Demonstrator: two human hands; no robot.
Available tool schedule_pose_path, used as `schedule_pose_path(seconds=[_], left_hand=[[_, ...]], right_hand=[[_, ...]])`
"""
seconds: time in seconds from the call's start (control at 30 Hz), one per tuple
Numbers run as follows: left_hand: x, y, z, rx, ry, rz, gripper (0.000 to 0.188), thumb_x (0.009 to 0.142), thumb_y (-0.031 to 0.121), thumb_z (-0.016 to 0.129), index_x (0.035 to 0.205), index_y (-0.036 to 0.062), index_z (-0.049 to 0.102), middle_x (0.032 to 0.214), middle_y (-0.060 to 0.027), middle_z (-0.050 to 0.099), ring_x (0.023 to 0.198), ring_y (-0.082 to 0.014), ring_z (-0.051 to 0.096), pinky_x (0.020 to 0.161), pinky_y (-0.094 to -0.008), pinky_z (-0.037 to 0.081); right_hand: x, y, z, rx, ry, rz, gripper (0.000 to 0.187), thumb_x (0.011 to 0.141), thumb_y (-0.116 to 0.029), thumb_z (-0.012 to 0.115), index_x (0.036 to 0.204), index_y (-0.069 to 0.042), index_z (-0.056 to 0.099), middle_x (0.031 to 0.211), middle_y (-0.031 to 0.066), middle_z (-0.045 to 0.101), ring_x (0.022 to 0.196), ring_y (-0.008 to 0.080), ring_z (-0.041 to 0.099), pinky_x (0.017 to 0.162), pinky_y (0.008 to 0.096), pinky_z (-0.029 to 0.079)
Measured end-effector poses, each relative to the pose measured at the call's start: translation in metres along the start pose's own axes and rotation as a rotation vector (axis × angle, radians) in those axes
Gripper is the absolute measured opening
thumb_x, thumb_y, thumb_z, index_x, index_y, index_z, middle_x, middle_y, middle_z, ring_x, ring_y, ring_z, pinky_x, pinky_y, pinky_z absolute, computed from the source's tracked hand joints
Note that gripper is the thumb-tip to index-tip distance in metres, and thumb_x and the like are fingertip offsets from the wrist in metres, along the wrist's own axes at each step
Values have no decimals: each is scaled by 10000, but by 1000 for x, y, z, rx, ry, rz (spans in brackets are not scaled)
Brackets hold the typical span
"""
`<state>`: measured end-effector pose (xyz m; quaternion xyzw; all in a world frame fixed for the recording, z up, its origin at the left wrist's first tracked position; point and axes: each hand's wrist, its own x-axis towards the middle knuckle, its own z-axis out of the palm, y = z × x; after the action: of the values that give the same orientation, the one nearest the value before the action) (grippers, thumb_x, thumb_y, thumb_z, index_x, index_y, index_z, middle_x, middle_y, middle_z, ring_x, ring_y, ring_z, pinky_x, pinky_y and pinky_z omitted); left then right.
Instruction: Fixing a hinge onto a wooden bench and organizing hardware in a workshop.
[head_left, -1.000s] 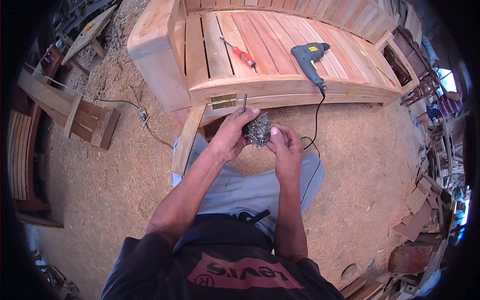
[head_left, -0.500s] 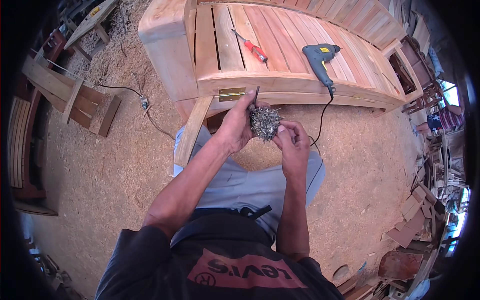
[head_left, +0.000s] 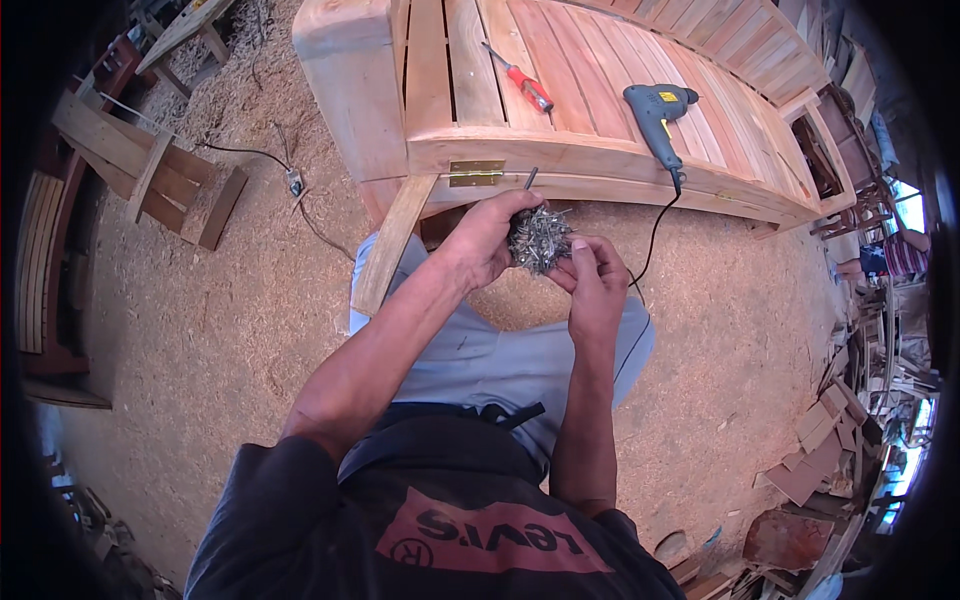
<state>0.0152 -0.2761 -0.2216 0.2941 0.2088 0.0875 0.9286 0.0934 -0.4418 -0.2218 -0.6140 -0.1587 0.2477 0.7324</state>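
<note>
My left hand (head_left: pixel 482 240) is closed around a bristling clump of small metal screws (head_left: pixel 540 242), held above my knees. A thin dark rod (head_left: pixel 530 178) sticks up beside its thumb. At the clump's right edge, my right hand (head_left: pixel 598 285) has thumb and fingers pinched together; whatever lies between the tips is too small to make out. Just beyond my hands, a brass hinge (head_left: pixel 476 174) sits on the front rail of a slatted wooden bench (head_left: pixel 580 155). A narrow wooden board (head_left: pixel 393 245) slants from that rail down by my left knee.
On the slats lie a red-handled screwdriver (head_left: pixel 530 90) and a grey power drill (head_left: pixel 655 115), its black cord (head_left: pixel 652 240) hanging beside my right knee. A cable with a socket box (head_left: pixel 295 183) crosses the shavings-covered floor at left. Wood offcuts (head_left: pixel 815 455) are heaped at right.
The view has shifted slightly, so the bench and tools appear a little farther right. The clump stays in my left hand, with my right fingers still pinched at its edge.
</note>
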Motion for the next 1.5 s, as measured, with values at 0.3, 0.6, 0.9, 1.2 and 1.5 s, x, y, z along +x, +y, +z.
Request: schedule_pose_path(seconds=[0.3,0.6,0.9,1.2,1.5], left_hand=[[8,-1,2,-39,40,-46,236,1082,255,649,1188,44,657,1096,-120,757,985,-272,779,889,-509,667],[9,-2,16,-114,90,-61,265,1101,284,636,1243,60,641,1170,-134,757,1051,-293,779,904,-565,664],[9,-2,26,-229,90,-71,316,1126,323,608,1288,52,629,1219,-147,754,1087,-323,773,917,-610,652],[15,2,30,-221,57,-83,328,1122,331,616,1310,62,609,1231,-150,755,1101,-323,768,936,-617,643],[20,-2,34,-186,37,-92,314,1117,320,623,1309,72,598,1251,-145,751,1105,-314,767,942,-619,639]], right_hand=[[-5,-4,-7,-331,109,-346,207,1131,-132,593,1228,30,676,1178,140,760,1044,223,765,914,356,657],[-12,-16,-15,-135,203,-384,196,1115,-85,611,1235,58,671,1218,206,753,1117,264,760,923,368,657],[-25,-24,-15,-109,171,-443,101,1097,-58,637,1047,29,623,1031,155,741,861,197,755,778,316,654],[-30,-22,-20,-323,280,-529,146,1039,19,703,1111,8,576,983,119,719,819,151,731,764,280,632],[-16,-14,-26,-453,281,-899,340,989,82,738,1260,7,548,1121,167,739,1002,185,761,855,302,645]])
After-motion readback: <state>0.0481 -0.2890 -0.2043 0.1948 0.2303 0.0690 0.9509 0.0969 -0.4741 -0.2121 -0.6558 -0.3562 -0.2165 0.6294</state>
